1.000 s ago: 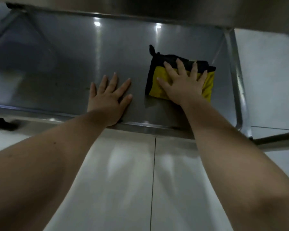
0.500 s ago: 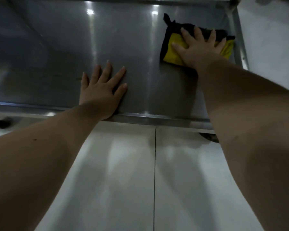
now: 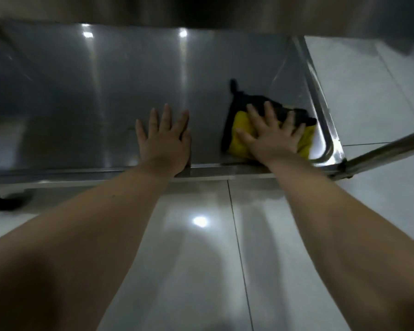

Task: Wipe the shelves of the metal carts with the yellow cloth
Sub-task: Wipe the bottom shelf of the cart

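1 metal shelf (image 3: pixel 81 103) lies before us: our left hand (image 3: pixel 164 142) rests flat on bare steel mid-frame, and our right hand (image 3: pixel 273 137), fingers spread straight, presses the yellow cloth (image 3: pixel 240 120) just beside the shelf's lower-right corner rim.

dim | glare spots on shelf (image 3: pixel 129 80) | 1 on floor (image 3: pixel 189 259) | soft blur | edges bowed
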{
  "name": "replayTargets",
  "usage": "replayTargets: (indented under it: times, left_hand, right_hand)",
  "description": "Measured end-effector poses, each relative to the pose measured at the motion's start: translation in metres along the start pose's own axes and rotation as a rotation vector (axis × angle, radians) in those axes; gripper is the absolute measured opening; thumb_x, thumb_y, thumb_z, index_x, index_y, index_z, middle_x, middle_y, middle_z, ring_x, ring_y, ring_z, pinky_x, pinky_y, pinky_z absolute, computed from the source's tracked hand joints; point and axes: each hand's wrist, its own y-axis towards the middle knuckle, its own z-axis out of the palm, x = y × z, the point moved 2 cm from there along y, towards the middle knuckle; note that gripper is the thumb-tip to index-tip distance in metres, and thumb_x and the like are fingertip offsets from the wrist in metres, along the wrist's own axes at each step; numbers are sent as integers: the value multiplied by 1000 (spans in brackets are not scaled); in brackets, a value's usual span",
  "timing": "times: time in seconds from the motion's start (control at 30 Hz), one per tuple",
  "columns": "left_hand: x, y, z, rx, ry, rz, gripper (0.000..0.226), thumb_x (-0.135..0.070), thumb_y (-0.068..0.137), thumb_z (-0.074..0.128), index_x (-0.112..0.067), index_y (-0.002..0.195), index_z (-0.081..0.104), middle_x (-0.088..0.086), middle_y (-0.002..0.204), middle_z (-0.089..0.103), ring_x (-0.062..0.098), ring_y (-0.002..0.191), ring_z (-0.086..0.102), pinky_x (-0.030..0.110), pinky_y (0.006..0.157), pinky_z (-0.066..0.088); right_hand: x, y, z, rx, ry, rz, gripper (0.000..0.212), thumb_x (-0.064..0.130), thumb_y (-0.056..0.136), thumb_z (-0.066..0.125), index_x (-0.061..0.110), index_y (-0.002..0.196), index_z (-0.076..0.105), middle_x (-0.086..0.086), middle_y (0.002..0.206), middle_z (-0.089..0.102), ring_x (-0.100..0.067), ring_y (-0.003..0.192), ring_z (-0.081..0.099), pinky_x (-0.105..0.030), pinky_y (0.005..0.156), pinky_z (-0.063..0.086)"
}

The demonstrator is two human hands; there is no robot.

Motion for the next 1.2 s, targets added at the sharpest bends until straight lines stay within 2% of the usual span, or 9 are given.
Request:
replayTargets:
  times: [0.13,0.23,0.37,0.53,0.7,0.83,1.0,1.1,1.2]
  left_hand:
    - [48,5,-16,-20,96,72,51,-40,105,20,-38,156,15,-4,165,11,28,151,6,56,118,-4]
    - [148,0,-28,-75,71,-45,50,-39,105,26,-36,155,22,-3,164,18,33,151,9,57,118,-1]
    - [234,2,-40,-6,19,-44,49,-45,105,25,-43,154,19,-7,165,13,32,151,3,59,118,3]
    - [241,0,-37,-26,65,-1,51,-51,103,17,-49,153,7,-10,165,3,29,152,-1,63,116,0]
    - [243,0,-35,-72,31,-14,52,-46,104,17,-45,155,3,-8,166,-1,26,152,-4,59,118,-3]
    - [245,-2,-33,-90,22,-21,54,-43,105,16,-39,156,0,-6,166,-2,24,152,-5,56,119,-4]
    - [246,-1,-32,-84,4,-24,54,-44,104,14,-38,156,2,-8,165,-3,23,152,-6,57,118,-5]
    - [244,-1,-33,-87,3,-4,55,-43,104,13,-36,157,1,-7,166,-4,24,152,-6,58,118,-5]
    - [245,-3,-31,-129,-7,-3,55,-43,104,15,-35,157,4,-6,166,0,25,152,-3,59,118,-4]
  right_hand:
    - [57,-32,13,2,-46,-188,72,84,84,17,59,147,-9,17,161,-18,-40,147,-18,-63,114,-12]
    - [59,-29,14,31,-42,-181,71,84,84,18,61,146,-8,19,161,-17,-37,148,-17,-61,115,-12]
    - [51,-24,15,7,-67,-122,72,85,80,17,63,145,-7,21,161,-14,-36,149,-13,-62,116,-9]
    - [104,-36,19,6,-55,-8,74,85,78,13,61,145,-10,17,162,-16,-40,148,-12,-64,115,-6]
    - [232,-46,32,-67,-91,-258,71,83,84,15,59,147,-8,13,163,-16,-44,146,-16,-66,112,-12]
    - [286,8,18,-49,-2,-244,72,83,85,14,55,150,-3,8,164,-11,-46,146,-15,-70,109,-14]
    - [298,37,2,5,54,-233,73,82,87,18,53,151,0,8,165,-8,-43,147,-13,-69,110,-13]
    - [278,-19,18,-8,62,-211,72,80,87,20,54,151,0,10,164,-10,-41,147,-14,-67,111,-14]
    - [263,-82,38,13,-39,-236,69,81,85,15,60,145,-11,17,161,-20,-38,147,-21,-63,113,-16]
